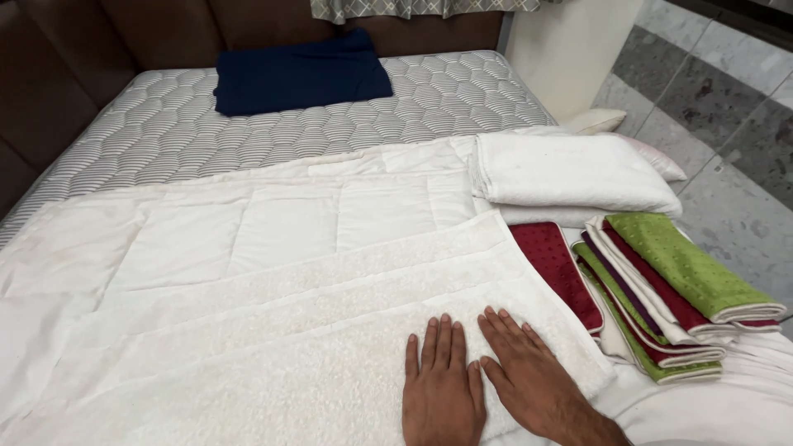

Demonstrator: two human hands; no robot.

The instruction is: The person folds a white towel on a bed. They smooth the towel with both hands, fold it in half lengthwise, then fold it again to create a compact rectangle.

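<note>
Both the left hand (442,388) and right hand (533,376) lie flat, fingers (446,339) spread and gripping nothing, pressing the white fluffy towel (289,339) smooth on the bed (165,116), beside stacked coloured towels (669,289)

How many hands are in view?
2: the left hand and the right hand lie flat, side by side, on the white fleecy towel at the near edge.
</note>
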